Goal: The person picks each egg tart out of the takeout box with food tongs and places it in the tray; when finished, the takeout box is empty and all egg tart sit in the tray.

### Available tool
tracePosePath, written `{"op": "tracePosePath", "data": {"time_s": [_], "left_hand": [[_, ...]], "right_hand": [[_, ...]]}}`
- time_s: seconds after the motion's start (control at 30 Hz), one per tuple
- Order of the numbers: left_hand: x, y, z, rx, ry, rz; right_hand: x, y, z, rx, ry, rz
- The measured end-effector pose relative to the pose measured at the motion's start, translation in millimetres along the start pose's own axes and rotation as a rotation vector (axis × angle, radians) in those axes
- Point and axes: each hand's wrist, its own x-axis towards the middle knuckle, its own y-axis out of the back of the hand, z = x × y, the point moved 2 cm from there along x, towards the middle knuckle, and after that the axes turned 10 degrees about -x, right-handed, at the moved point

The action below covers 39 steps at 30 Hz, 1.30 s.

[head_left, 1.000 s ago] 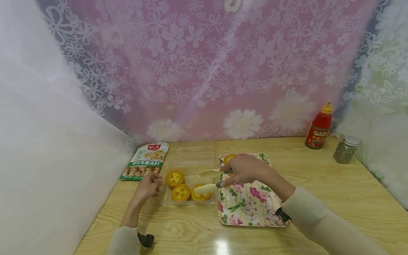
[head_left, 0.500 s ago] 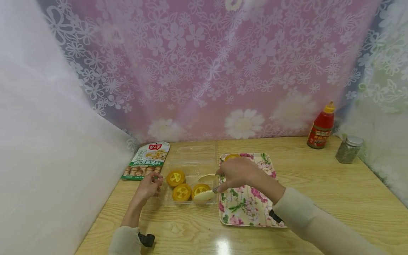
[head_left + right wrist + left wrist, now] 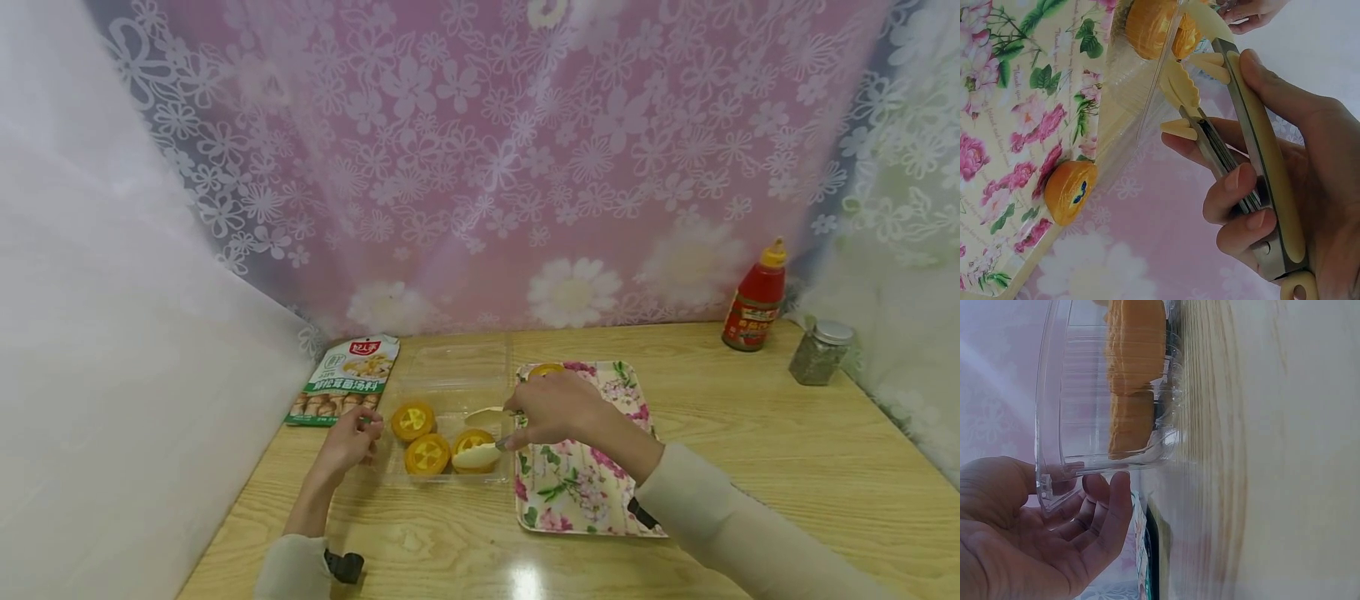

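A clear plastic clamshell box [image 3: 456, 364] lies opened on the table with three egg tarts in it. My left hand [image 3: 348, 442] pinches its left rim between thumb and fingers, as the left wrist view shows. My right hand [image 3: 558, 408] grips cream-tipped tongs [image 3: 1282, 187] with metal arms, spread apart. In the head view one tong tip overlaps the front of the right-hand egg tart [image 3: 474, 439]; the other is behind that tart. Another egg tart [image 3: 1071, 190] sits on a floral tray [image 3: 555, 518], partly hidden by my right hand in the head view.
A green and white food packet [image 3: 345, 379] lies left of the box. At the back right stand a red sauce bottle [image 3: 756, 300] with a yellow cap and a glass jar [image 3: 820, 354]. A floral curtain [image 3: 465, 208] closes off the table's rear.
My right hand has moved slightly left with the tongs, and their near tip has come down towards the front of the right-hand egg tart. The left hand stays at the box rim.
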Motion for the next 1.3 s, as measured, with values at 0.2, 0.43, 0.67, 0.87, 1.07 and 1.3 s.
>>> {"op": "tracePosePath", "data": {"time_s": [0.2,0.43,0.67,0.87,1.07,1.3], "left_hand": [[2.3,0.3,-2.4,-0.002,-0.002,-0.008],[4.1,1.4,-1.6,0.003,-0.006,0.001],[1.0,0.7,-0.6,-0.004,0.005,-0.009],[-0.1,0.4,0.0,-0.009,-0.008,-0.004],[0.7,0.3,0.0,-0.003,-0.015,0.004],[-1.1,0.3,0.8,0.001,-0.016,0.009]], "right_hand": [[-0.8,2,3,0.022,0.023,-0.010],[-2.2,4,-2,-0.007,-0.011,-0.008],[0.0,-1,-11,-0.073,-0.026,0.001],[1.8,-3,-15,-0.122,-0.022,0.036],[2.0,-4,-17,-0.136,-0.013,0.073],[0.3,-6,-14,-0.109,0.005,0.087]]}}
